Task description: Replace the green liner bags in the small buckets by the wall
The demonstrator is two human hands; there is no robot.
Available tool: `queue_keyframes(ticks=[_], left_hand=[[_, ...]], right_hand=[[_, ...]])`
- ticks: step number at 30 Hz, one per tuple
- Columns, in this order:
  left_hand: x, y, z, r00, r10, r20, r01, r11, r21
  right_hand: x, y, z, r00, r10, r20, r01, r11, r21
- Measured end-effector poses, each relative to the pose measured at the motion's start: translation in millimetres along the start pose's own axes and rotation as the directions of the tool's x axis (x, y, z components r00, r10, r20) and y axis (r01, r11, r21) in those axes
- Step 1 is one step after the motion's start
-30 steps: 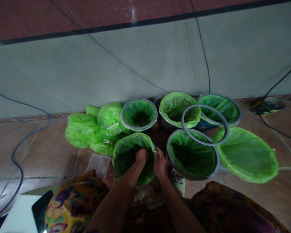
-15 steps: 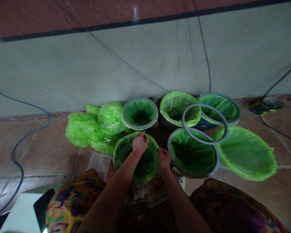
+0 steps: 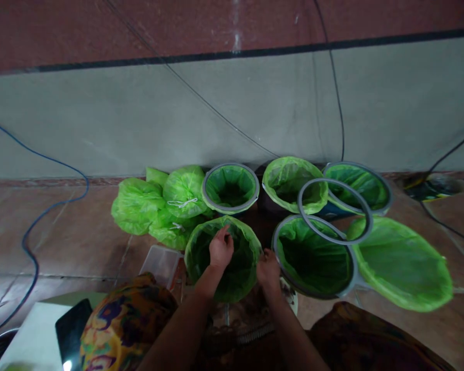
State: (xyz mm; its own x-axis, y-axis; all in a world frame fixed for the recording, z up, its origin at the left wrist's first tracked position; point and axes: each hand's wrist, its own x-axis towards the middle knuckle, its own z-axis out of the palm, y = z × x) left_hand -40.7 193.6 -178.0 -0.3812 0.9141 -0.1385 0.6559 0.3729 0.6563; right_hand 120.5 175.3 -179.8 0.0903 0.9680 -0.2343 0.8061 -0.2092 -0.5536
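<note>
A bin point(image 3: 228, 288) stands right in front of me, lined with a translucent green bin liner point(image 3: 195, 239) whose edge is folded over the rim. Over the mouth of this bin is my left hand point(image 3: 221, 248), its fingers loosely bent and apart, close to the far rim. At the right side of the same rim, my right hand point(image 3: 268, 266) has its fingers closed on the edge of the liner. The inside of the bin is dark, and my left forearm covers part of it.
Beside it stand more lined bins, one grey-rimmed at the right point(image 3: 313, 257). A loose grey ring point(image 3: 367, 219) lies across bins there, near a wide green-lined bin point(image 3: 406, 268). Tied green bags point(image 3: 135, 206) and a clear plastic box point(image 3: 158, 265) are left. A wall point(image 3: 139, 118) runs behind.
My left hand has drawn back slightly from the far rim, over the bin's opening. My right hand stays at the right rim. The whole view has shifted a little.
</note>
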Motion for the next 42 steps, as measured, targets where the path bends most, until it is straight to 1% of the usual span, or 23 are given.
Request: queue_keyframes(ticks=[2,3,5,6,9,12,14,17,19,22,24,26,28,29,30,31,32,33,34,36,38,40,42], left_hand=[[-1.9,-4.0,1.7,0.989,-0.132,-0.064,0.133,0.991,0.015],[-1.0,-5.4,2.8,0.978,-0.198,-0.071,0.200,0.979,0.035],[5.0,-6.6,5.6,0.953,-0.301,-0.025,0.302,0.948,0.105],[9.7,-6.6,7.1,0.941,-0.337,0.013,0.332,0.932,0.146],[26.5,-6.0,10.8,0.916,-0.388,0.100,0.357,0.904,0.237],[39.8,-7.6,11.7,0.918,-0.374,0.136,0.328,0.905,0.272],[44.0,-11.0,10.9,0.912,-0.381,0.151,0.326,0.898,0.295],[44.5,-18.6,8.5,0.898,-0.406,0.167,0.338,0.883,0.327],[42.3,-23.5,5.6,0.899,-0.396,0.187,0.317,0.883,0.346],[36.6,-25.2,-2.6,0.902,-0.380,0.205,0.289,0.883,0.369],[31.2,-20.2,-11.5,0.896,-0.390,0.211,0.290,0.876,0.386],[25.8,-10.2,-22.4,0.910,-0.374,0.180,0.284,0.876,0.389],[23.3,1.7,-33.4,0.957,-0.280,0.078,0.235,0.904,0.357],[24.0,7.0,-38.1,0.981,-0.196,0.006,0.183,0.924,0.335],[26.4,11.0,-42.0,0.993,-0.100,-0.059,0.114,0.940,0.321],[30.1,13.2,-44.9,0.995,-0.012,-0.100,0.044,0.945,0.323],[35.0,13.5,-46.8,0.993,0.054,-0.101,-0.016,0.940,0.342],[40.5,12.0,-47.9,0.994,0.088,-0.063,-0.058,0.926,0.373],[46.1,9.0,-48.4,0.996,0.090,0.002,-0.083,0.908,0.411],[55.5,0.6,-48.7,0.987,0.035,0.154,-0.106,0.868,0.485],[60.5,-6.9,-49.7,0.969,-0.020,0.245,-0.116,0.840,0.530],[60.8,-10.9,-52.4,0.965,-0.042,0.258,-0.111,0.829,0.548],[57.8,-11.9,-57.5,0.975,-0.045,0.220,-0.087,0.826,0.557]], right_hand=[[-5.5,-14.1,-10.7,0.990,-0.068,-0.120,0.072,0.997,0.031],[-3.2,-22.7,-15.6,0.979,-0.121,-0.165,0.133,0.989,0.064],[13.6,-40.6,-22.9,0.954,-0.231,-0.190,0.259,0.956,0.136],[27.3,-49.2,-24.5,0.947,-0.260,-0.191,0.291,0.943,0.162],[75.9,-68.7,-19.4,0.947,-0.300,-0.114,0.317,0.931,0.183],[108.8,-76.2,-3.7,0.920,-0.390,0.018,0.381,0.907,0.179],[114.5,-75.3,7.7,0.893,-0.437,0.108,0.417,0.894,0.165],[107.8,-68.9,20.3,0.848,-0.483,0.220,0.471,0.876,0.107],[101.7,-64.3,24.5,0.828,-0.496,0.261,0.503,0.863,0.046],[98.2,-61.7,24.2,0.820,-0.469,0.328,0.515,0.855,-0.063],[98.4,-63.7,20.1,0.809,-0.445,0.383,0.523,0.843,-0.126],[98.4,-68.7,14.6,0.814,-0.438,0.382,0.529,0.831,-0.173],[97.6,-75.8,10.1,0.824,-0.465,0.324,0.538,0.823,-0.185],[97.0,-80.0,8.9,0.822,-0.488,0.292,0.548,0.819,-0.173],[96.5,-84.2,8.7,0.816,-0.512,0.268,0.561,0.814,-0.153],[96.3,-88.3,9.5,0.805,-0.533,0.261,0.577,0.806,-0.132],[96.3,-91.8,11.3,0.793,-0.545,0.271,0.590,0.799,-0.118],[96.6,-94.7,13.7,0.783,-0.544,0.301,0.597,0.794,-0.119],[97.1,-96.6,16.4,0.777,-0.528,0.343,0.597,0.791,-0.134],[99.2,-97.9,21.5,0.766,-0.478,0.431,0.593,0.783,-0.185],[101.9,-96.5,24.1,0.757,-0.445,0.479,0.594,0.774,-0.220],[104.2,-93.2,23.3,0.758,-0.433,0.488,0.589,0.776,-0.226],[103.7,-87.6,20.2,0.785,-0.397,0.476,0.549,0.802,-0.237]])
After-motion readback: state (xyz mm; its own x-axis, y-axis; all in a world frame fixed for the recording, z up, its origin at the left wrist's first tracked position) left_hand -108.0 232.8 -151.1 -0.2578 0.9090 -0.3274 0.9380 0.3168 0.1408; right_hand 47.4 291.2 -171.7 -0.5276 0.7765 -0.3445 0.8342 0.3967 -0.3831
